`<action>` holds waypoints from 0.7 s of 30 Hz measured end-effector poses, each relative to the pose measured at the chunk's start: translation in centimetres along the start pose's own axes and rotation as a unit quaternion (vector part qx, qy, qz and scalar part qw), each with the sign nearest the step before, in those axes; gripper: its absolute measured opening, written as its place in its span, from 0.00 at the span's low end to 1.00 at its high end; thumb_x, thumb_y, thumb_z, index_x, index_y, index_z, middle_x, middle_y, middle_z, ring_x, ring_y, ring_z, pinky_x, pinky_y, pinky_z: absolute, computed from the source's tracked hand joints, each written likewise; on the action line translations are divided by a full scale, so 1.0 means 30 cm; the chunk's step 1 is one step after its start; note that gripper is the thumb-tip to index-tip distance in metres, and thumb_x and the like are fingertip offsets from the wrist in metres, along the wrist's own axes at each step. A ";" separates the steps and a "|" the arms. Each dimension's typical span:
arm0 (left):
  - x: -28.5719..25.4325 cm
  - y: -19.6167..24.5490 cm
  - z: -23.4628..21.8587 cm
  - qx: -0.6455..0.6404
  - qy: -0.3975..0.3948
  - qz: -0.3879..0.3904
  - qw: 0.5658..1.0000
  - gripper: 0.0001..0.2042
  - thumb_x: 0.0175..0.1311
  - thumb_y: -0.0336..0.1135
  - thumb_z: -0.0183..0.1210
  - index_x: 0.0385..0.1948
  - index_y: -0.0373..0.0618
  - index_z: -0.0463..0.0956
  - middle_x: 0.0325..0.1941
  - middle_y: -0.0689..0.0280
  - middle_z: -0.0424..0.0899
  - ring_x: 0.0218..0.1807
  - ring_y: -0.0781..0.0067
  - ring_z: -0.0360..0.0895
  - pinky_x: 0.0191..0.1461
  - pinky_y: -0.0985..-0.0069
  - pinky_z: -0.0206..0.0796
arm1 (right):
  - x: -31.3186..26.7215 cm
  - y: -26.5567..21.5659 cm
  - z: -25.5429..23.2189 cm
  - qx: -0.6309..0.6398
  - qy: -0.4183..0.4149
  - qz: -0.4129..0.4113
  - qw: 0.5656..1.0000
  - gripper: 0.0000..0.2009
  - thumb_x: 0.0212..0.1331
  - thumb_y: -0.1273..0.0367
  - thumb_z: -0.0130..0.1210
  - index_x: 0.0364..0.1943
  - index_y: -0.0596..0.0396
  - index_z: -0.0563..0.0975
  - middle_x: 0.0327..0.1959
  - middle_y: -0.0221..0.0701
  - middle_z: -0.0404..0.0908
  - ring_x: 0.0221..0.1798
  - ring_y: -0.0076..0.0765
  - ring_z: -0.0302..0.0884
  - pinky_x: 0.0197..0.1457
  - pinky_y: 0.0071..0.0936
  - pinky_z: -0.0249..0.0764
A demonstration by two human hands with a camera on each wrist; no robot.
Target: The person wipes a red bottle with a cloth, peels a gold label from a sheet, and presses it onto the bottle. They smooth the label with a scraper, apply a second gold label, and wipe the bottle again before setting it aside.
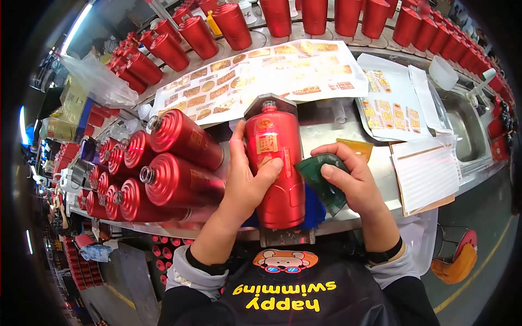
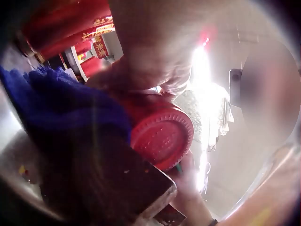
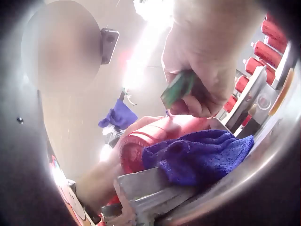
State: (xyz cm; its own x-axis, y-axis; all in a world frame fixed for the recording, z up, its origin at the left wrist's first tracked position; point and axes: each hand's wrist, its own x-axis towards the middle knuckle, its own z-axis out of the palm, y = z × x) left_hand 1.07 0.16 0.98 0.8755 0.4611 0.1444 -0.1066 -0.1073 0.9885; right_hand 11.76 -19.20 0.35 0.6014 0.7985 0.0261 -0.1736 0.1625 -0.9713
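A red bottle (image 1: 280, 201) with gold characters on its front lies on a metal stand (image 3: 146, 186), its neck pointing away from me. My left hand (image 1: 239, 179) holds it from the left side, thumb across the front by the gold lettering. In the left wrist view the bottle's round ribbed base (image 2: 162, 139) faces the camera. My right hand (image 1: 356, 182) pinches a dark green flat scraper (image 1: 318, 171) between thumb and fingers, its edge right beside the bottle. A blue cloth (image 3: 197, 155) is bunched along the stand beside the bottle.
Several red bottles (image 1: 176, 182) lie stacked at the left. Behind are a sheet of gold stickers (image 1: 261, 76) and a tray (image 1: 375, 133) with more. A yellow piece (image 1: 359, 148), papers (image 1: 427, 174) and a sink (image 1: 462, 125) are at right. Bottles (image 1: 274, 16) line the back.
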 end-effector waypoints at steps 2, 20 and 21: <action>0.002 0.004 0.007 0.049 0.015 0.024 0.998 0.45 0.58 0.38 0.65 0.70 0.29 0.44 0.62 0.47 0.66 0.61 0.62 0.71 0.65 0.68 0.64 | 0.005 0.004 0.011 0.019 0.001 0.003 1.000 0.13 0.67 0.69 0.54 0.53 0.58 0.74 0.41 0.26 0.80 0.43 0.17 0.75 0.46 0.18 0.73; 0.019 0.013 -0.005 0.050 0.014 -0.034 0.998 0.40 0.64 0.35 0.59 0.73 0.37 0.43 0.61 0.57 0.67 0.45 0.81 0.72 0.45 0.82 0.68 | 0.064 -0.009 0.009 -0.024 0.039 -0.033 0.998 0.13 0.65 0.69 0.56 0.51 0.58 0.75 0.39 0.26 0.80 0.41 0.17 0.75 0.44 0.19 0.73; 0.020 0.010 -0.006 0.044 0.015 -0.030 0.998 0.40 0.64 0.35 0.59 0.73 0.37 0.43 0.61 0.57 0.67 0.44 0.82 0.72 0.44 0.83 0.68 | 0.067 -0.012 0.008 -0.036 0.032 -0.038 0.998 0.13 0.65 0.68 0.56 0.50 0.57 0.75 0.39 0.26 0.80 0.41 0.17 0.75 0.44 0.19 0.73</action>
State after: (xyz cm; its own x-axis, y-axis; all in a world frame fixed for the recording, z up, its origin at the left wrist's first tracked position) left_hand 1.48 0.55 1.37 0.8644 0.4951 0.0871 -0.0114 -0.1540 0.9880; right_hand 12.85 -17.52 0.79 0.6599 0.7462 0.0881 -0.0698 0.1777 -0.9816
